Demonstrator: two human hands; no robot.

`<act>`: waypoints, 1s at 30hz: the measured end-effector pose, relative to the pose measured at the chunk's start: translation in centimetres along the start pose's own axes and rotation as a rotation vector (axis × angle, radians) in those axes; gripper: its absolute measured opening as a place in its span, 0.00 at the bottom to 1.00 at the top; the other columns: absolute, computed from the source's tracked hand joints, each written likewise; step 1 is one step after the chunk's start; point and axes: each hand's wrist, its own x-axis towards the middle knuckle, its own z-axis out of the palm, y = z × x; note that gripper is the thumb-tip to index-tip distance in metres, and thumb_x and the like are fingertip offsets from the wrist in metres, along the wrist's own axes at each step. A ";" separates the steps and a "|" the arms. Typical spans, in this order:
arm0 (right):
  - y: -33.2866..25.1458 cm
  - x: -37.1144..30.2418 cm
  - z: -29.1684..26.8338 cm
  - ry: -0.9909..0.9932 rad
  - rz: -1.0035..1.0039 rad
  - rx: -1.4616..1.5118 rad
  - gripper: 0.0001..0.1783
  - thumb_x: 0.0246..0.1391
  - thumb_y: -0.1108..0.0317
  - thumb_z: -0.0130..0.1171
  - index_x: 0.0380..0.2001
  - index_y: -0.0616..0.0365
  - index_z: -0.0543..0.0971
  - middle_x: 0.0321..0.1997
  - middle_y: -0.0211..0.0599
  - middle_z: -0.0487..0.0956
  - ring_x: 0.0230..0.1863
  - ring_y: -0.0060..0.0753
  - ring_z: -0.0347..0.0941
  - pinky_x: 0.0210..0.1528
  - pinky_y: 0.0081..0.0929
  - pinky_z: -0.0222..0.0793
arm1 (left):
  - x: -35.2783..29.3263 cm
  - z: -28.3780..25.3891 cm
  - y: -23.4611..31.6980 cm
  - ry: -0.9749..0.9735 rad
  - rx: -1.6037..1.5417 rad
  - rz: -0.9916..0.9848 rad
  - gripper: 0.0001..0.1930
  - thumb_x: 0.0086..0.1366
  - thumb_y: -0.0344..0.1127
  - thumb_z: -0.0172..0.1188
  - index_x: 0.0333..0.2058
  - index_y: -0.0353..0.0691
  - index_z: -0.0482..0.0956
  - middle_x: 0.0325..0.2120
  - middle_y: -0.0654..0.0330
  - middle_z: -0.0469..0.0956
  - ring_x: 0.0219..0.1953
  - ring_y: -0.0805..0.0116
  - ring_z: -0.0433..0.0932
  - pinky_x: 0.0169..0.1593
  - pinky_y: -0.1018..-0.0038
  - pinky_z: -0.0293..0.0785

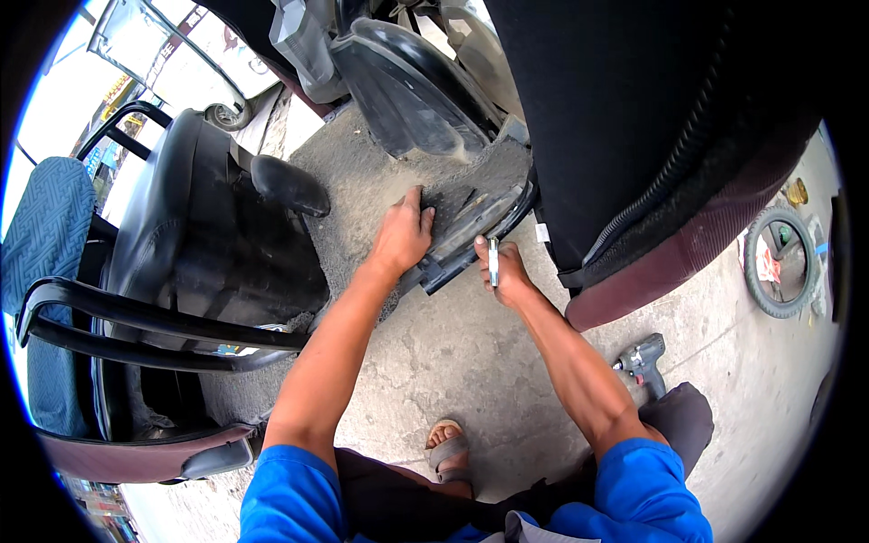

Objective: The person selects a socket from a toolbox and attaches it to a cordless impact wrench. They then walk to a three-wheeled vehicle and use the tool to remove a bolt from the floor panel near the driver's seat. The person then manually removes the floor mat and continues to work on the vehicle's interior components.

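The work looks midway: the left hand (403, 231) presses flat, fingers spread, on the grey carpet (362, 195), just beside the black trim (471, 237) at its edge, while the right hand (504, 271) grips a small metal tool (493, 261) against that trim, which looks not yet free. A drill (643, 362) lies untouched on the concrete floor (453, 353), outdoors among car seats (217, 235).

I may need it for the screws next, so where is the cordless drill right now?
In the head view, the cordless drill lies on the concrete floor to the person's right, just beyond the right forearm and below the maroon-edged seat.
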 end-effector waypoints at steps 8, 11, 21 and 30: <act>-0.1 -0.3 0.0 -0.041 -0.037 0.026 0.24 0.54 0.46 0.65 0.20 0.47 0.66 0.16 0.19 0.64 0.13 0.14 0.59 0.12 0.19 0.53 | -2.9 2.7 2.7 0.098 0.211 0.527 0.21 0.40 0.24 0.63 0.37 0.34 0.70 0.34 0.50 0.69 0.46 0.47 0.70 0.51 0.58 0.69; -0.6 -0.7 0.3 -0.076 -0.087 0.065 0.23 0.56 0.48 0.64 0.19 0.47 0.66 0.15 0.18 0.63 0.12 0.14 0.59 0.12 0.19 0.52 | -4.4 4.5 3.7 -0.132 0.254 0.320 0.33 0.42 0.30 0.68 0.48 0.29 0.67 0.48 0.44 0.67 0.55 0.44 0.65 0.61 0.59 0.63; 3.8 3.6 -1.2 0.072 -0.212 0.054 0.23 0.55 0.48 0.66 0.19 0.47 0.66 0.14 0.19 0.63 0.12 0.14 0.58 0.11 0.19 0.54 | -3.0 8.3 0.1 -0.168 0.572 0.066 0.58 0.46 0.52 0.71 0.67 0.27 0.47 0.71 0.46 0.37 0.74 0.53 0.36 0.71 0.48 0.35; 0.9 0.9 -0.9 -0.037 -0.042 0.071 0.21 0.55 0.47 0.65 0.22 0.46 0.68 0.16 0.18 0.64 0.13 0.13 0.58 0.13 0.18 0.53 | -2.8 6.2 1.4 -0.135 0.571 0.137 0.51 0.45 0.43 0.66 0.67 0.33 0.54 0.72 0.50 0.37 0.74 0.54 0.35 0.70 0.41 0.34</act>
